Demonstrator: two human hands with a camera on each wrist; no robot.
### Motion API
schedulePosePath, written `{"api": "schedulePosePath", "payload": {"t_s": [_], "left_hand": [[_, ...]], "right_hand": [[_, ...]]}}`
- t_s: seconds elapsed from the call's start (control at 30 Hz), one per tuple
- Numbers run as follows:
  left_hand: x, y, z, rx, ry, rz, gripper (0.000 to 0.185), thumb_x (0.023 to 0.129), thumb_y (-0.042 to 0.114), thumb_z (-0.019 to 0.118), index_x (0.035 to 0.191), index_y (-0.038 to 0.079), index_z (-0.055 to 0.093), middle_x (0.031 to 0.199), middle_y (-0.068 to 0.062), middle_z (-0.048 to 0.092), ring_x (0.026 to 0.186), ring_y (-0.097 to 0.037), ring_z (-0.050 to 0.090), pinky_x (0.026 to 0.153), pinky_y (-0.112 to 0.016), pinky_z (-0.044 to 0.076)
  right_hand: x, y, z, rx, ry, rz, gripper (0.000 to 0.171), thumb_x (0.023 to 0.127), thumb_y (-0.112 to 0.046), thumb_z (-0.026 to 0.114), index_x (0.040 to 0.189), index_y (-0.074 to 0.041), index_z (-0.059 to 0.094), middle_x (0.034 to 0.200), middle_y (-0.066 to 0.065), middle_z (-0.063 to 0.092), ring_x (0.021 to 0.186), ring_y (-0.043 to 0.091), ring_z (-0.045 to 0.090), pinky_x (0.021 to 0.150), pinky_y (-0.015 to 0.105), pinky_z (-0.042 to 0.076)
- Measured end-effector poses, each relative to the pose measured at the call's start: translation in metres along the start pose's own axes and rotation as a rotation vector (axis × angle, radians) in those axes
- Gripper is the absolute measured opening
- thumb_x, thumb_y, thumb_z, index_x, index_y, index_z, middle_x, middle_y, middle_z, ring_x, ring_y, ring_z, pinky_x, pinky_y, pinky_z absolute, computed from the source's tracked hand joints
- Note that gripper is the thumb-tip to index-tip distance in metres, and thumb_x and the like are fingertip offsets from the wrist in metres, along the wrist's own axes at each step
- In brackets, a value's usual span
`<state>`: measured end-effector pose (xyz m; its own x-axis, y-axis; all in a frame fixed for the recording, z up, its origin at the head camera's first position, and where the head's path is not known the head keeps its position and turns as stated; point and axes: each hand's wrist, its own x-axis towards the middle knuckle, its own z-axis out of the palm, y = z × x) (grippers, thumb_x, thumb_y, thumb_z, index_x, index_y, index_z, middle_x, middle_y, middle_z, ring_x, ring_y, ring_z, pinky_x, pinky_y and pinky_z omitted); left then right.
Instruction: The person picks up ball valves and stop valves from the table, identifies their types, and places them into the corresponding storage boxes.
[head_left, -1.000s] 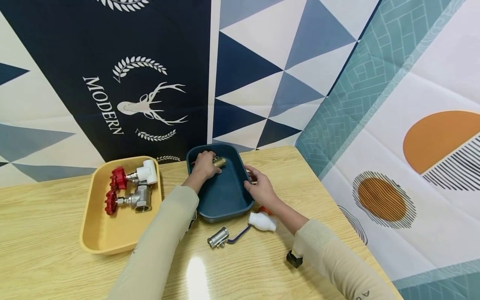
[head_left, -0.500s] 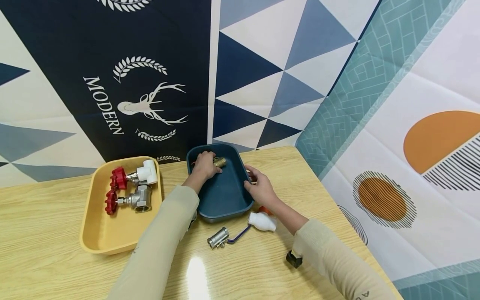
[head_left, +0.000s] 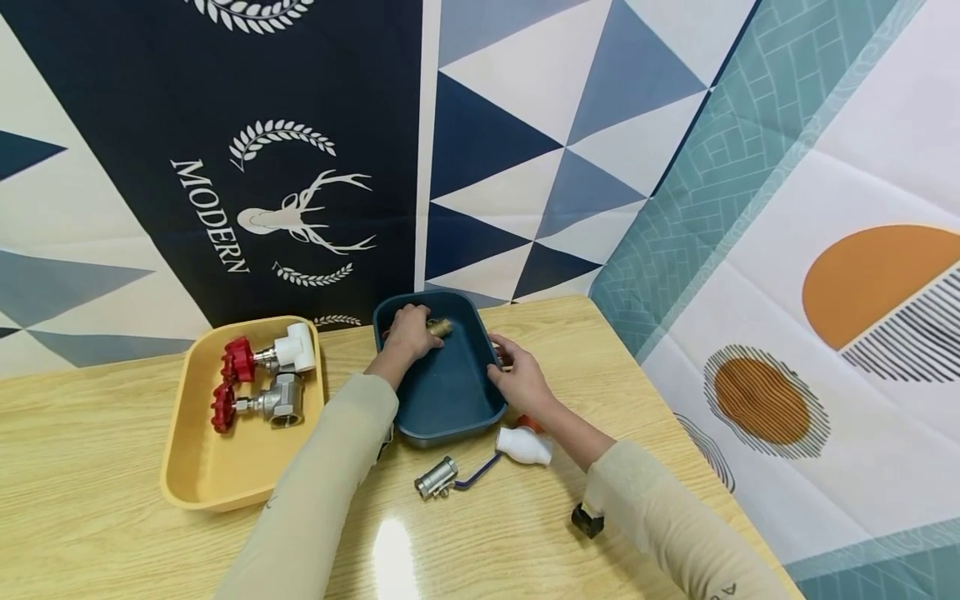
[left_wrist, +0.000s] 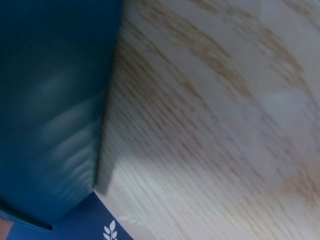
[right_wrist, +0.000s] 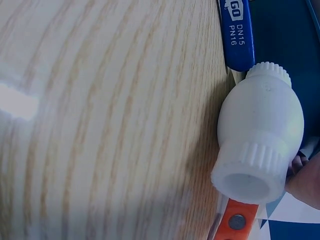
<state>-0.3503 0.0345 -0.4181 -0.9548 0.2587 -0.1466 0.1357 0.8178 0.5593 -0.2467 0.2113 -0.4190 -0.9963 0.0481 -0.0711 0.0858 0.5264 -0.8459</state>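
Observation:
In the head view my left hand (head_left: 409, 332) reaches into the blue bin (head_left: 450, 392) and grips a brass valve (head_left: 439, 327); its ribbed end shows beyond the fingers. My right hand (head_left: 523, 379) is at the bin's right side, thumb by the rim. A small shiny brownish metal piece (head_left: 506, 358) shows between its thumb and fingers, mostly covered. Below the right wrist lies a white ball valve (right_wrist: 260, 130) with an orange handle (right_wrist: 236, 220). Beside it on the table is a silver ball valve (head_left: 437, 478) with a blue lever (right_wrist: 237, 35).
To the left stands a yellow bin (head_left: 225, 479) holding a white-bodied valve (head_left: 294, 347) and a steel valve (head_left: 279, 402), both with red handwheels. The wooden table (head_left: 465, 550) meets a patterned wall covering (head_left: 330, 75) behind the bins. A black wrist device (head_left: 588, 521) hangs under the right sleeve.
The head view has tilted very slightly upward, so the scene sits a little lower. Both hands and all the valves otherwise keep their places.

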Motion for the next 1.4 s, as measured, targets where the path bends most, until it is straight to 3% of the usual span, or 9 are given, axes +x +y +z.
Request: {"api": "schedulePosePath", "payload": {"t_s": [0.47,0.9,1.4], "left_hand": [[-0.015,0.005,-0.008,-0.101,0.022,0.045,0.054,0.083,0.026,0.07,0.13,0.006,0.051,0.129,-0.016,0.05,0.119,-0.032,0.045,0.1,-0.049,0.039],[-0.043,0.019,-0.029,-0.241,0.075,0.079,0.051,0.082,0.025,0.071,0.127,0.007,0.054,0.128,-0.014,0.056,0.121,-0.028,0.05,0.104,-0.04,0.04],[-0.085,0.027,-0.037,-0.408,0.075,0.178,0.048,0.082,0.024,0.073,0.124,0.007,0.056,0.123,-0.013,0.059,0.119,-0.03,0.053,0.101,-0.041,0.043]], "right_hand": [[-0.003,-0.001,0.0,-0.015,0.004,-0.005,0.049,0.092,-0.007,0.053,0.139,-0.013,0.044,0.122,0.015,0.057,0.103,0.027,0.055,0.08,0.035,0.052],[-0.005,-0.004,-0.003,-0.016,-0.01,-0.018,0.05,0.091,-0.005,0.052,0.14,-0.009,0.041,0.123,0.019,0.056,0.106,0.029,0.055,0.083,0.04,0.053],[-0.004,-0.004,-0.003,-0.043,-0.014,-0.04,0.05,0.091,-0.006,0.051,0.14,-0.007,0.04,0.123,0.019,0.056,0.107,0.03,0.055,0.083,0.039,0.052]]}}
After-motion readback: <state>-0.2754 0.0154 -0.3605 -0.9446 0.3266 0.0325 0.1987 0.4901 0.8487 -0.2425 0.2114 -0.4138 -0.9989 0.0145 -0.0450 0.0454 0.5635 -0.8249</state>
